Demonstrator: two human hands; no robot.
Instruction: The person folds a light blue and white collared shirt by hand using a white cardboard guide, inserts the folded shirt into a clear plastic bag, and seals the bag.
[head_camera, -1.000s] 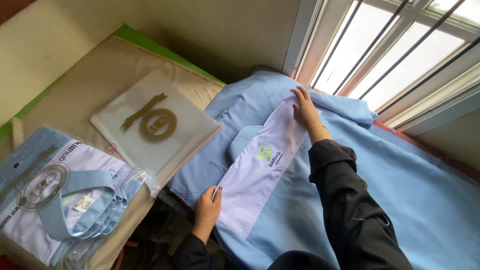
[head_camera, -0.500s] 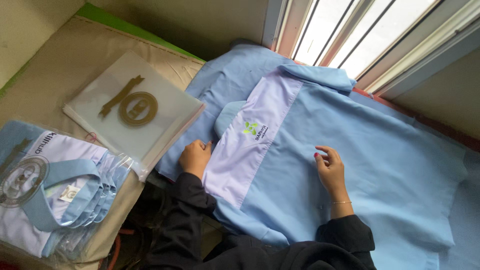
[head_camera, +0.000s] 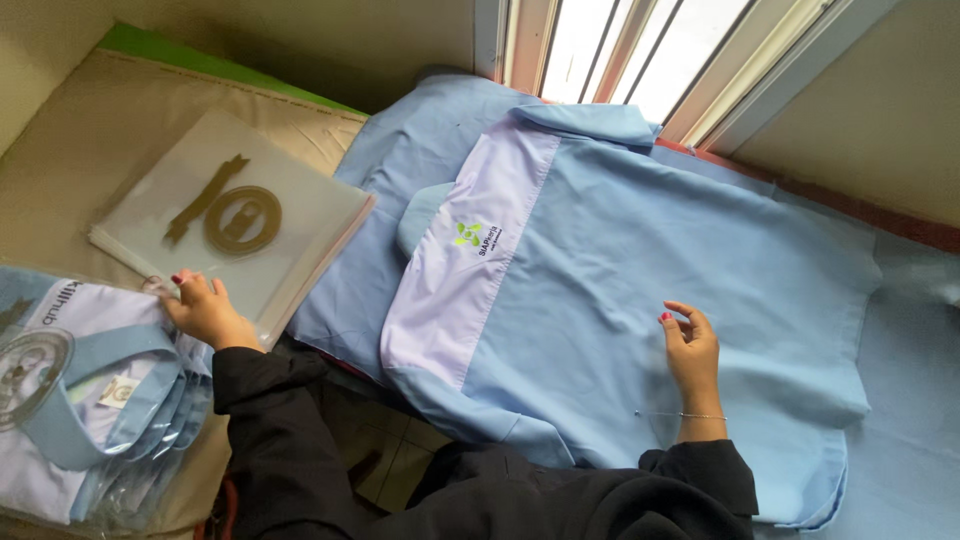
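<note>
Below a window (head_camera: 640, 50), a tan-covered counter (head_camera: 90, 140) carries our work. Our right hand (head_camera: 690, 350) rests on the blue shirt (head_camera: 620, 260) laid flat, fingers loosely curled, gripping nothing. Our left hand (head_camera: 205, 312) reaches the corner of a stack of clear bags (head_camera: 240, 215), fingers pressed to its edge, just beside the packaged shirts (head_camera: 80, 390).

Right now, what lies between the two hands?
In the head view, the lilac front panel of the light blue shirt and the person's black sleeve lie between the left hand, at the clear plastic bags, and the right hand.
</note>
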